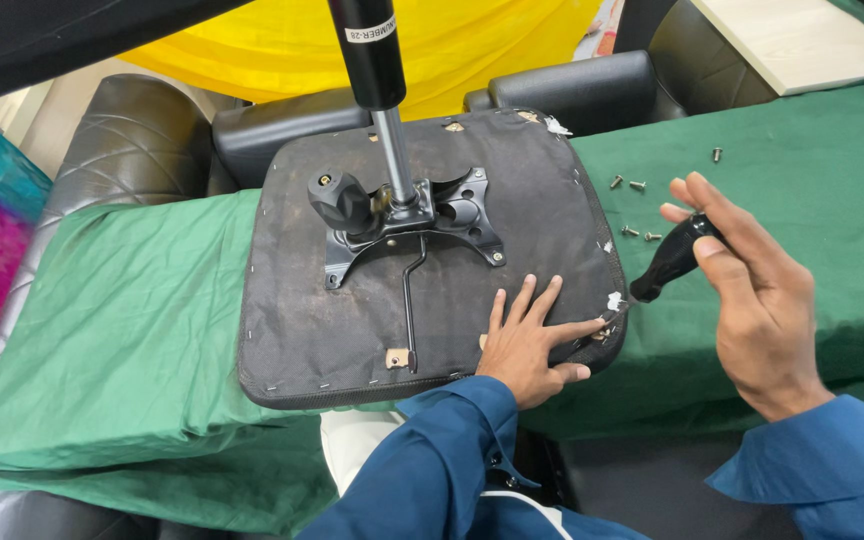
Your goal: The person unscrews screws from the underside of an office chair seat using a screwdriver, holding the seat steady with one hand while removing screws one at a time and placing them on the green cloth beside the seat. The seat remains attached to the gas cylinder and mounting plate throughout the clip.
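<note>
Pressing my left hand [529, 343] flat, fingers spread, on the near right corner of the upturned seat base [352, 330], I hold a black-handled screwdriver [670, 260] in my right hand [752, 300] — fingers wrapped round the handle's top. The tool's long axis slants from far right down to near left, its tip at the small bracket [604, 330] on the seat's edge, just beside my left index fingertip; both hands meet at that corner. The seat base is dark fabric, worn and stapled along the rim, with a black metal plate [422, 225], a round knob [340, 200] and a gas cylinder [377, 70] rising from its middle. Loose screws [637, 185] lie on the green cloth [102, 330] — far right of the seat.
</note>
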